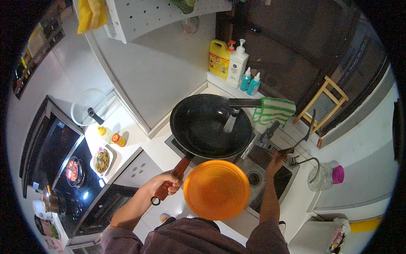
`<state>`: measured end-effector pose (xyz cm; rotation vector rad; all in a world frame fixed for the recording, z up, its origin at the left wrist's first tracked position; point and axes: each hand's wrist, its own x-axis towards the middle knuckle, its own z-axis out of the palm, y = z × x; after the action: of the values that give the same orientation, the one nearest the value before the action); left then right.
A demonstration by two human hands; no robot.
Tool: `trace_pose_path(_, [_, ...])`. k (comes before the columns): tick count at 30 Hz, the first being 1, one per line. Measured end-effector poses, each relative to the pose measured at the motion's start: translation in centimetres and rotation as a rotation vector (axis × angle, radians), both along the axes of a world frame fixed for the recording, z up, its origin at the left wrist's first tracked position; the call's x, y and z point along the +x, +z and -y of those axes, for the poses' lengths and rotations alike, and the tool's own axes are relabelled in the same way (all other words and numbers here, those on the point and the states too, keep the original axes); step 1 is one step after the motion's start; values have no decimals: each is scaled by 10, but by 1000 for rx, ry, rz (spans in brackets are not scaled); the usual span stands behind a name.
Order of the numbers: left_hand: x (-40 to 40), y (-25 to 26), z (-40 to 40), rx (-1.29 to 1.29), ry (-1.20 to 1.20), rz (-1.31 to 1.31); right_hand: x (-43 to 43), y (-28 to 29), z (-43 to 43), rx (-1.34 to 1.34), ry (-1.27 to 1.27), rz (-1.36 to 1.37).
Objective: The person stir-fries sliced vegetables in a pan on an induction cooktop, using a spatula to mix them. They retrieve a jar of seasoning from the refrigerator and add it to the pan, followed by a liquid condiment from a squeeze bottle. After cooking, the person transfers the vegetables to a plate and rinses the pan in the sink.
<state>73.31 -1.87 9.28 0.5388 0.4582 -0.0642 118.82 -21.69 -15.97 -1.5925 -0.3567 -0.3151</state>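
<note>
My left hand (168,184) grips the reddish-brown handle (181,166) of a black wok (206,127). The wok is held over the sink area, and a stream of water (230,123) runs into it from a dark faucet spout (245,102). My right hand (276,162), at the sink's right side, is closed around the brown handle of a long cooking spatula (306,135), whose dark head points up and away. Between my arms, nearer my body, sits an orange plastic colander (217,190); what supports it is hidden.
A green-striped cloth (274,109) hangs by the faucet. Pump bottles (237,68) line the ledge behind. A clear jar (320,179) with a pink lid stands right. On the left are a plate of food (102,161), a sauce jar (118,139) and a black cooktop (84,177).
</note>
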Motion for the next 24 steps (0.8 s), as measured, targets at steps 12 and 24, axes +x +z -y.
trace_pose_path(12, [0, -9, 6, -24, 83, -20, -166, 40, 85, -93, 353, -314])
trace_pose_path(24, [1, -27, 2, -12, 20, 1, -241, 49, 145, -538, 151, -365])
